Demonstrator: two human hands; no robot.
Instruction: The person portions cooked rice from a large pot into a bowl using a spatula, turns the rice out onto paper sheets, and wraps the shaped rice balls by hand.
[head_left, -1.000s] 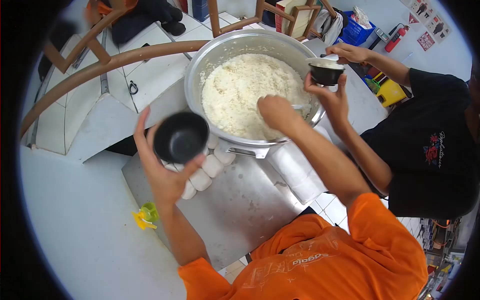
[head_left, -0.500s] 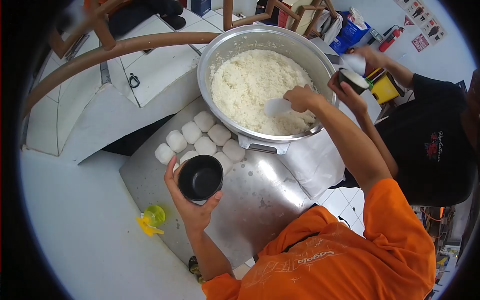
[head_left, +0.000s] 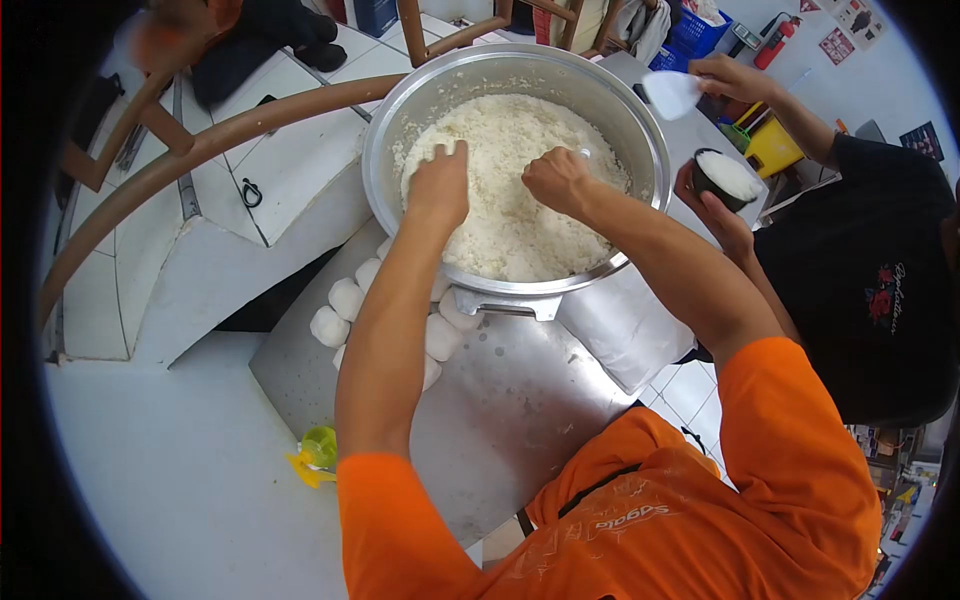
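Note:
A wide metal pot [head_left: 383, 190] of cooked white rice [head_left: 500, 225] stands ahead of me. My left hand [head_left: 438, 188] is down at the rice in the pot's left half, fingers bent over; what lies under it is hidden, and the black bowl does not show. My right hand [head_left: 560, 182] is a fist over the rice on the right, around a white rice paddle [head_left: 585, 153], of which only a small end shows. White rounded rice-like portions [head_left: 444, 337] lie on the steel table [head_left: 500, 400], partly behind my left forearm.
At right, a co-worker's hand holds a black bowl of rice [head_left: 728, 178] and their other hand a white paddle [head_left: 672, 94]. A spray bottle [head_left: 318, 447] stands at the table's left edge. A brown curved rail [head_left: 280, 108] runs behind. White cloth or plastic [head_left: 625, 330] lies right of the pot.
My left hand has gone from above the table into the pot; the bowl it held is now out of sight. My right hand has shifted left, and the paddle blade no longer shows.

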